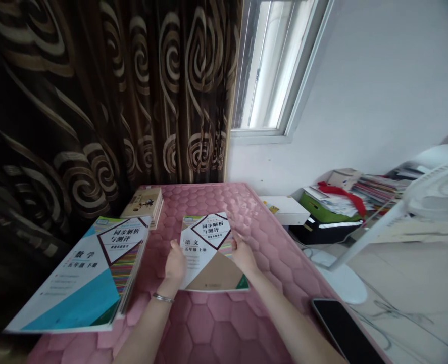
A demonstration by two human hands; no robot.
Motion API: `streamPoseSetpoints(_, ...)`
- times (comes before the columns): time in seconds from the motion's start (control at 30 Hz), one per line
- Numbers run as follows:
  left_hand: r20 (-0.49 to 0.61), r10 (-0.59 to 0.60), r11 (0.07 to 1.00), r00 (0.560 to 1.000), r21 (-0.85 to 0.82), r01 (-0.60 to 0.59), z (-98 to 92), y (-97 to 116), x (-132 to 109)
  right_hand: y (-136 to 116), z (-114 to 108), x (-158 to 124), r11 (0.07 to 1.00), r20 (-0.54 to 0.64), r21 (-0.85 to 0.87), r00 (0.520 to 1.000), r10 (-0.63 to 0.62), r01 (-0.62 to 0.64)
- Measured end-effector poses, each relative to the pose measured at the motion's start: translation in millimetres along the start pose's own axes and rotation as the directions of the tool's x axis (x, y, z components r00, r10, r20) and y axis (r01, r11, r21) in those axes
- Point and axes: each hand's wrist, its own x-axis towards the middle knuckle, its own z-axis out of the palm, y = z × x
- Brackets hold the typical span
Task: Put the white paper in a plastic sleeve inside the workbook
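holding workbook (208, 253) edges, left hand (175, 264), right hand (242, 255)

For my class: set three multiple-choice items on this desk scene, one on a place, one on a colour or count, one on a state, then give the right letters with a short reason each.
1. Where does the phone lie?
A. on the big workbook
B. at the table's near right edge
C. on the windowsill

2. What colour is the table cover?
A. pink
B. green
C. white

3. How is the middle workbook held?
A. by the left hand alone
B. by no hand
C. by both hands, one at each side

Answers:
1 B: the phone lies flat by the right forearm at the edge.
2 A: the quilted cover is pink throughout.
3 C: the left hand grips its left edge and the right hand its right edge.
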Motion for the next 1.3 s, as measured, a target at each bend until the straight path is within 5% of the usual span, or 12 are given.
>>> streamPoseSetpoints(0.23, -0.026, 0.014, 0.987, 1.0, 0.162, -0.009, -0.4, 14.7, 15.2, -0.5, 8.9, 28.0, 0.987, 0.061, -0.156, 0.997, -0.038, 0.047)
streamPoseSetpoints(0.33, -0.075, 0.234, 0.946, 0.969, 0.248, -0.209, 5.2, 17.5, 12.4, -1.9, 13.9, 26.3, 0.976, 0.065, -0.213, 0.997, -0.029, 0.042)
streamPoseSetpoints(0.47, 0.039, 0.518, 0.833, 0.854, 0.204, -0.514, 20.2, 9.1, 8.1, 3.3, 16.2, 17.4, 0.953, 0.068, -0.287, 0.994, -0.081, 0.097)
streamPoseSetpoints(0.63, 0.084, 0.522, 0.828, 0.849, 0.188, -0.528, 27.4, -1.2, 9.8, 20.9, 13.0, 2.3, 0.877, 0.009, -0.362, 0.942, -0.335, 0.315)
streamPoseSetpoints(0.77, 0.118, 0.535, 0.817, 0.836, 0.181, -0.548, 19.5, -0.6, 9.0, 29.0, 6.8, -12.4, 0.89, 0.04, -0.34, 0.951, -0.308, 0.303)
streamPoseSetpoints(0.97, 0.165, 0.671, 0.711, 0.723, 0.137, -0.69, 11.0, -24.0, -9.4, 42.4, 4.0, -36.0, 0.817, 0.176, -0.333, 0.882, -0.437, 0.471)
streamPoseSetpoints(1.13, 0.175, 0.624, 0.743, 0.761, 0.17, -0.648, -2.2, -60.0, -25.4, 49.0, 5.5, -37.9, 0.808, 0.179, -0.351, 0.881, -0.438, 0.474)
streamPoseSetpoints(1.3, 0.206, 0.64, 0.728, 0.74, 0.146, -0.67, -20.4, -81.7, -43.1, 46.9, 3.1, -34.3, 0.821, 0.184, -0.332, 0.885, -0.428, 0.466)
